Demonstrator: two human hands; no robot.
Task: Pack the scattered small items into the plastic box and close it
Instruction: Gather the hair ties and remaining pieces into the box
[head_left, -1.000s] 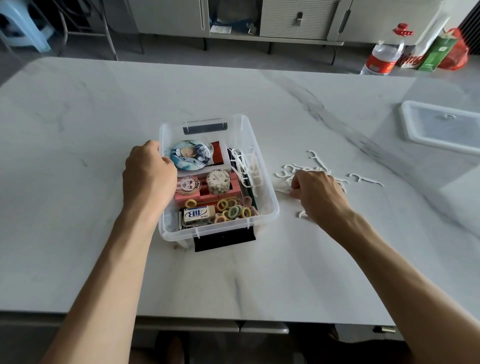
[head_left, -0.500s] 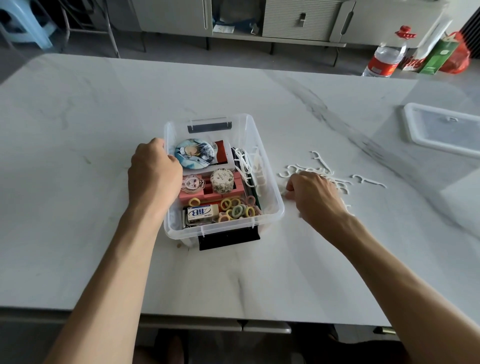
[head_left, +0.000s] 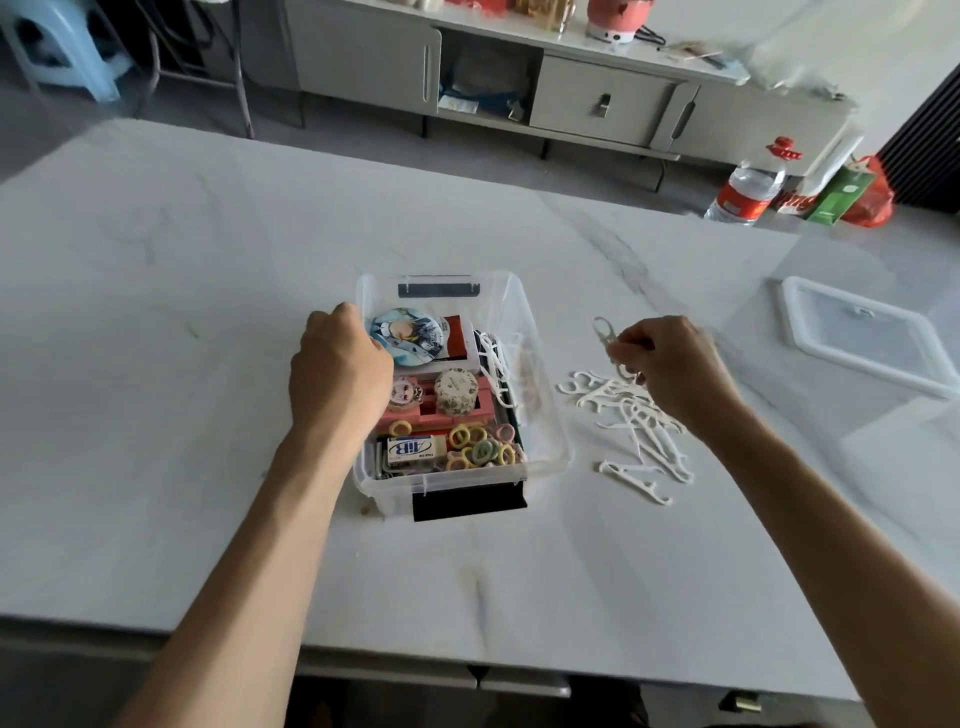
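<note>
— Though barely a second on, worth checking from the left: changed at all?
— Left grip (head_left: 340, 374): no. Curled over the left rim of the box (head_left: 545, 415) as before, pinning it mid-table (head_left: 156, 312).
— And inside the box?
— Clear-walled, lid off, nearly full. Round badge (head_left: 408, 332) at the far end, pink block (head_left: 485, 397) with a small patterned tub (head_left: 456, 389) in the middle, eraser (head_left: 415, 448) and pastel hair ties (head_left: 478, 447) at the near end. Along the right wall, white picks (head_left: 493, 364) already dropped in. Black latches (head_left: 467, 501) hanging open at both ends.
— Further right?
— Changed here. Right grip (head_left: 670, 364): a second ago pressed down among the loose picks; now raised off the table, pinching a bunch (head_left: 605, 332) of them, poised just right of the box.
— Meaning?
— Another batch gathered and, by the look of it, about to go over the right wall. Not finished, though: a heap (head_left: 644, 436) left lying on the table near the box, partly under the wrist.
— And closing?
— Some way off, at a guess. Lid (head_left: 867, 338) lying flat, well apart at the far right; best fetched only after clearing the heap.
</note>
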